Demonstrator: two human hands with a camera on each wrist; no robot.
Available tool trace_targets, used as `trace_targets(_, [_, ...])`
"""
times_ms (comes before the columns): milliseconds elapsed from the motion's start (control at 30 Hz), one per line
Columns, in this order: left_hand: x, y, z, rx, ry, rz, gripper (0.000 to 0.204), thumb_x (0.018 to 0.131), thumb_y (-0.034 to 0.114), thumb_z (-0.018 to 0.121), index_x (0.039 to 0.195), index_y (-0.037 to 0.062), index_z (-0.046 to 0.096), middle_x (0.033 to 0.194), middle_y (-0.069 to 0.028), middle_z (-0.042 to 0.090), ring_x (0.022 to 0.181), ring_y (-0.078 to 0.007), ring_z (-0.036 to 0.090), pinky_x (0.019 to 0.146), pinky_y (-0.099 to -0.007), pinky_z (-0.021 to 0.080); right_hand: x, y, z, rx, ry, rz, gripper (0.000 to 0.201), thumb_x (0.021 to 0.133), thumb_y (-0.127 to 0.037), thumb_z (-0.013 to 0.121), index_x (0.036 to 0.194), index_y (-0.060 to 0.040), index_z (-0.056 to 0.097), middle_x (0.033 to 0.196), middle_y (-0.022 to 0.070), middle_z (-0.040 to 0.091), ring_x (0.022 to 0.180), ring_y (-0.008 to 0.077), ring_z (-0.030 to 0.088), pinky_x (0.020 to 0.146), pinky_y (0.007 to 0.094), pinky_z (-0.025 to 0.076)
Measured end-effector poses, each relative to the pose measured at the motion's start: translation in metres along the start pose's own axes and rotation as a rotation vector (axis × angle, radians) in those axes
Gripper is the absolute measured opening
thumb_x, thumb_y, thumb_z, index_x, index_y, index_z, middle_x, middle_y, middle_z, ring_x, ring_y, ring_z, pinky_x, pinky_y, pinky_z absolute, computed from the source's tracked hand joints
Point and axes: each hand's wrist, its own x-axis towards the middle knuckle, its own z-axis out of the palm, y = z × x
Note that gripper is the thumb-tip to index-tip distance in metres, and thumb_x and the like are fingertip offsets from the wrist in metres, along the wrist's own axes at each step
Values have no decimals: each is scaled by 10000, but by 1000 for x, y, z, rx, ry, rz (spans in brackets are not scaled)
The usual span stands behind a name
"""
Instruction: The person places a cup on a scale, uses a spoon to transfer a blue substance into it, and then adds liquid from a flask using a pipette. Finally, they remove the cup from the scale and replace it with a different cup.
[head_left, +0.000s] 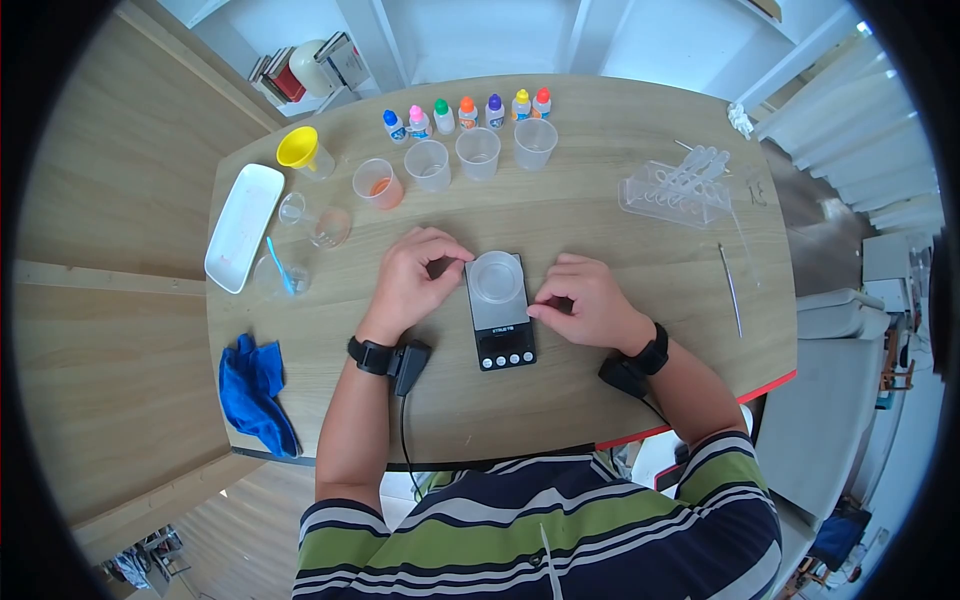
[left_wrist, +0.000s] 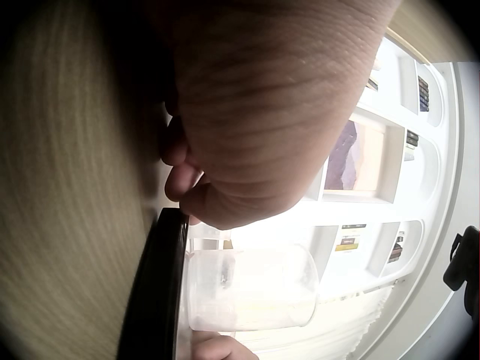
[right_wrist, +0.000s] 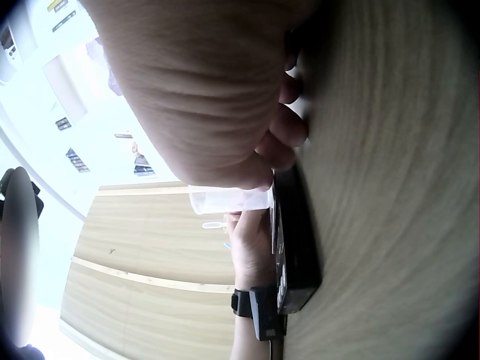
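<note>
A black digital scale (head_left: 505, 347) with a silver plate lies on the table in front of me. On its plate stands a clear plastic cup (head_left: 495, 277), with nothing visible inside. My left hand (head_left: 413, 272) holds the scale's left edge near the far corner with thumb and fingertips. From the opposite side, my right hand (head_left: 585, 298) grips the right edge, its thumb lower down. In the left wrist view, curled fingers meet the dark scale (left_wrist: 154, 292) beside the cup (left_wrist: 255, 289). The right wrist view shows fingertips right at the scale's side (right_wrist: 296, 247).
Behind the scale stand several clear cups (head_left: 478, 153), one with orange liquid (head_left: 379, 187), and a row of colour bottles (head_left: 468, 112). To the left are a white tray (head_left: 244, 228), yellow funnel-like piece (head_left: 298, 148) and blue cloth (head_left: 256, 393). A clear rack (head_left: 675, 195) and metal rod (head_left: 731, 290) lie right.
</note>
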Motion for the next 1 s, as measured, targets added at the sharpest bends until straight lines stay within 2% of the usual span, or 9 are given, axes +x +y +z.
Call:
trace_targets(33, [0,-1,0,8,12,17,160,843,10,774,970,87,833,951,-48,762,887,-249,679,750,-370,556,0,0,0,1,1,2,162,837,-106,880,777,-77,732,699,37,657,709,252,595,643,389,494])
trace_targets(200, [0,-2,0,2,12,20,159,840,10,774,966,86,832,947,-46,762,886,-248,678,741,-370,554,0,-1,0,-16,-6,16,164,843,-116,879,777,-77,734,701,35,661,711,246,597,640,387,498])
trace_targets(267, [1,-2,1,3,11,20,157,839,10,774,964,86,832,947,-45,762,885,-248,678,739,-370,553,0,-1,1,26,14,7,169,844,-81,881,779,-67,726,682,48,615,691,259,541,637,396,450])
trace_targets(367, [0,-1,0,1,14,18,154,839,9,774,959,85,833,944,-44,761,881,-247,678,738,-370,551,-1,0,1,17,10,5,168,851,-84,878,780,-65,726,678,48,611,689,257,535,635,396,447])
trace_targets(467, [0,0,-1,1,-18,-17,168,842,-28,783,980,56,828,972,-69,765,925,-247,694,817,-369,541,0,0,1,26,19,-2,166,853,-83,875,781,-64,726,678,49,609,688,256,531,633,396,446])
trace_targets(567, [0,1,-1,-2,-16,-17,167,842,-25,787,982,56,828,973,-70,765,928,-246,695,821,-370,541,0,-1,-1,-13,-9,24,146,848,-111,871,781,-79,744,688,39,649,708,250,596,647,385,495])
trace_targets(667, [0,1,-1,-1,-19,-19,164,842,-25,789,981,55,828,972,-71,764,928,-248,695,828,-372,541,0,-1,1,32,22,-1,166,854,-76,871,782,-62,722,678,50,607,686,257,530,631,398,446])
trace_targets(967, [0,0,0,0,-18,-26,163,839,-23,790,979,52,828,971,-75,763,930,-255,696,840,-375,541,0,0,0,-16,-5,20,153,849,-103,870,777,-82,736,689,33,652,701,248,585,639,386,487])
trace_targets(1000, [0,-1,0,3,-5,-7,158,841,-4,783,970,72,833,961,-58,765,906,-249,685,796,-372,544,0,0,0,-16,-5,20,153,849,-103,870,777,-82,736,689,33,652,701,248,585,639,386,487])
